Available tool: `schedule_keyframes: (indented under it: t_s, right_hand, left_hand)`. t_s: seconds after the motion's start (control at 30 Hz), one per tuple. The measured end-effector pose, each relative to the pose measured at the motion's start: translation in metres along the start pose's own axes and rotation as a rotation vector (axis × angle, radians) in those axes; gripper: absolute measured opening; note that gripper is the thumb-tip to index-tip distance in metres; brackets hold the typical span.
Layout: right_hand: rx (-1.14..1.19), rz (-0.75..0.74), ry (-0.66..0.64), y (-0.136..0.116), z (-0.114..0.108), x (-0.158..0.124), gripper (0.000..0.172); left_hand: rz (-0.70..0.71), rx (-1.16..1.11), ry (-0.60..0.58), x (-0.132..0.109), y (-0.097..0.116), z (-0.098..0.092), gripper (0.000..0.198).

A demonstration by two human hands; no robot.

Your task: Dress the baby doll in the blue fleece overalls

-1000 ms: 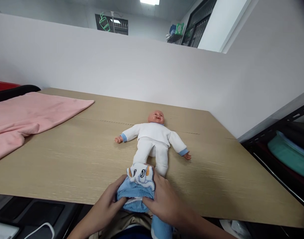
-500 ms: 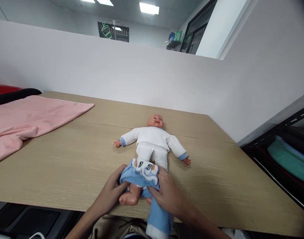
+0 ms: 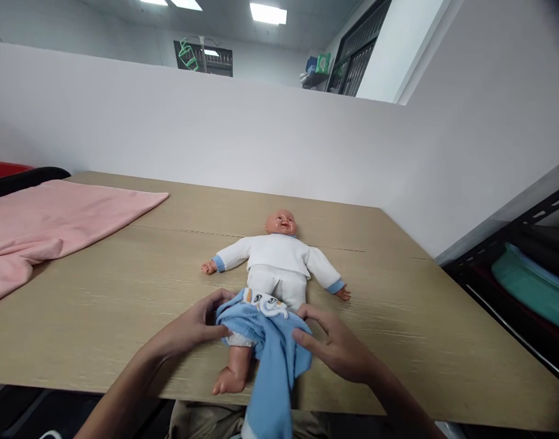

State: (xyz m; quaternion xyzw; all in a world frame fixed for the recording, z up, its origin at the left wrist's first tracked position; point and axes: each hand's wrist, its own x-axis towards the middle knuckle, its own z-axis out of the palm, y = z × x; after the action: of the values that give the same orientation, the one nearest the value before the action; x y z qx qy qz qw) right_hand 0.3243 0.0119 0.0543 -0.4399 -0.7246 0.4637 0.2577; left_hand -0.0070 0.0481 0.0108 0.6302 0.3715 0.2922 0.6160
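A baby doll in a white top and white trousers lies on its back on the wooden table, head away from me. Blue trousers with a cartoon face patch are bunched over its legs. The doll's bare foot sticks out of one blue leg near the table's front edge. My left hand grips the left side of the blue waistband. My right hand pinches the right side. The other blue leg hangs empty over the table edge.
A pink cloth is spread on the table's far left. Behind it sits a red and black object. A white partition wall runs behind the table. A dark shelf with teal items stands at the right.
Both hands have drawn the blue trousers further up the doll's legs, away from me. The doll's bare foot has come out of the left trouser leg and shows more.
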Motion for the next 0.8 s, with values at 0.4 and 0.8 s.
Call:
schedule_keyframes:
  t_s: [0.4, 0.8]
  right_hand:
    - [0.41, -0.04, -0.021, 0.006, 0.007, -0.008, 0.05]
    - [0.372, 0.0, 0.121, 0.024, -0.022, -0.025, 0.036]
  left_hand:
    - [0.226, 0.495, -0.133, 0.037, 0.076, 0.044, 0.049]
    - [0.11, 0.023, -0.475, 0.079, 0.06, 0.041, 0.05]
